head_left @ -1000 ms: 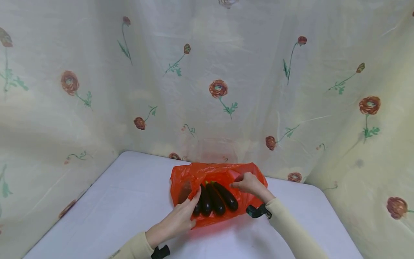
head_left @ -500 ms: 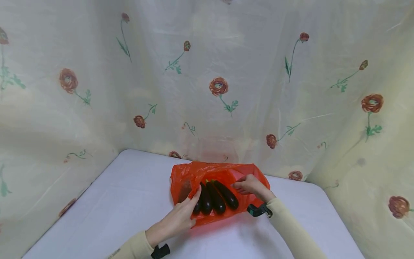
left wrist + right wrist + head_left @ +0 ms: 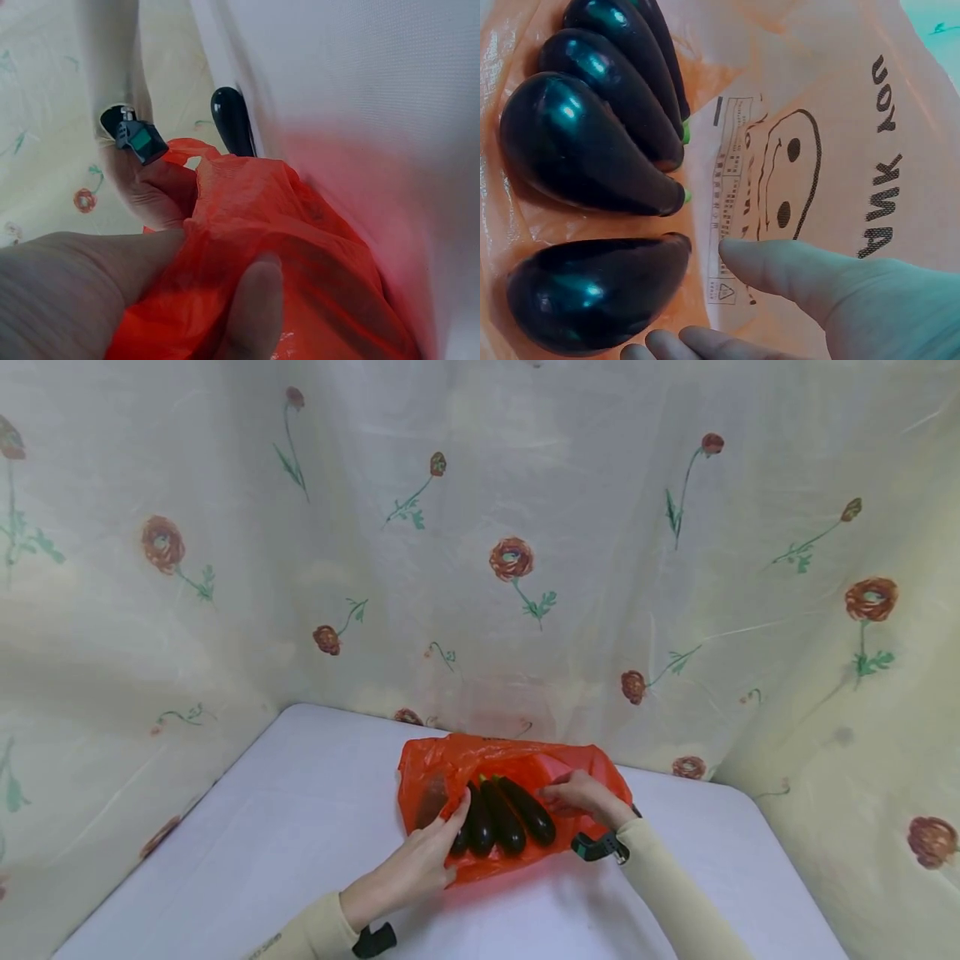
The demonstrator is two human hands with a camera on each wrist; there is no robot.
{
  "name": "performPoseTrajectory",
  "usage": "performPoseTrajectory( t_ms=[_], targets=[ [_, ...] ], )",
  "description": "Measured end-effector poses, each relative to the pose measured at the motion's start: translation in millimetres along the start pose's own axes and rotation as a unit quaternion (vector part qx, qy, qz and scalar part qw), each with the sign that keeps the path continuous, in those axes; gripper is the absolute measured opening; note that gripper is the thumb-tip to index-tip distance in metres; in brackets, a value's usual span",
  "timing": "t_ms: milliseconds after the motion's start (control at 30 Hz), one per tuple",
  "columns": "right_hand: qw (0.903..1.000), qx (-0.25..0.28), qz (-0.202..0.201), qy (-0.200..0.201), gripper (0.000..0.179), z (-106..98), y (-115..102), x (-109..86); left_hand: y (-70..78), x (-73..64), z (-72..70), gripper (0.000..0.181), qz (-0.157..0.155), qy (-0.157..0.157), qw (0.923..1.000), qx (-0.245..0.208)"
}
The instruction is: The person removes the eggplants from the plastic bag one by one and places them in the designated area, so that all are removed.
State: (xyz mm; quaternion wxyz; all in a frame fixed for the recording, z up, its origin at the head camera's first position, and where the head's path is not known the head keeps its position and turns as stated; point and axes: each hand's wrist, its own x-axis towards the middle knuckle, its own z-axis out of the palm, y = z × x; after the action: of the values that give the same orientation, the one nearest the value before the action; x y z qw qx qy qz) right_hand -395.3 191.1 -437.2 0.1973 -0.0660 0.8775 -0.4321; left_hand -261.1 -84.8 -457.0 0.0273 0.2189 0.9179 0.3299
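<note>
A red plastic bag (image 3: 517, 752) lies on its side with its mouth toward me, several dark eggplants (image 3: 504, 818) side by side in it. My left hand (image 3: 420, 864) pinches the left edge of the mouth; in the left wrist view the thumb (image 3: 256, 307) lies on the plastic. My right hand (image 3: 581, 795) is inside the mouth at the right, fingers loose, holding nothing. In the right wrist view its fingertips are close to the nearest eggplant (image 3: 600, 292), which sits apart from the others. The leftmost eggplant is partly hidden by my left hand.
Another eggplant (image 3: 234, 120) lies outside the bag, beyond my right forearm, its dark end (image 3: 636, 811) just showing behind the wrist. A white table (image 3: 322, 793) carries everything. Flowered sheeting (image 3: 450, 610) hangs around the back and sides.
My right hand has shifted slightly right and its fingers have loosened. The dark end of an eggplant now shows behind the right wrist. The left hand keeps its hold on the bag.
</note>
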Motion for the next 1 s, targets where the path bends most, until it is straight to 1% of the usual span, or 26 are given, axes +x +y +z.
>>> performPoseTrajectory(
  t_ms=[300, 367, 500, 633, 733, 1000],
  targets=[
    [0.9999, -0.005, -0.007, 0.014, 0.023, 8.7, 2.5, 1.0, 1.5, -0.1, -1.0, 0.105, 0.01, 0.007, 0.9999, 0.004],
    [0.9998, -0.008, -0.003, 0.02, 0.024, 11.2, 2.4, 1.2, 1.3, -0.4, -1.2, 0.106, 0.011, 0.009, 0.9999, 0.004],
    [0.9994, -0.015, 0.009, 0.029, 0.029, 16.1, 4.0, 3.3, 1.6, -0.3, -1.6, 0.108, 0.003, 0.008, 1.0, -0.001],
    [0.9991, -0.019, 0.014, 0.035, 0.03, 20.7, 7.0, 6.4, 2.5, -0.9, -1.8, 0.109, 0.001, 0.008, 1.0, -0.004],
    [0.9988, -0.021, 0.014, 0.042, 0.029, 24.5, 10.6, 8.9, 2.8, -1.2, -1.5, 0.11, 0.003, 0.007, 1.0, -0.003],
    [0.9981, -0.018, 0.012, 0.057, 0.036, 31.8, 15.1, 11.2, 2.9, -1.1, -0.9, 0.111, -0.008, -0.002, 0.9999, -0.006]
  ],
)
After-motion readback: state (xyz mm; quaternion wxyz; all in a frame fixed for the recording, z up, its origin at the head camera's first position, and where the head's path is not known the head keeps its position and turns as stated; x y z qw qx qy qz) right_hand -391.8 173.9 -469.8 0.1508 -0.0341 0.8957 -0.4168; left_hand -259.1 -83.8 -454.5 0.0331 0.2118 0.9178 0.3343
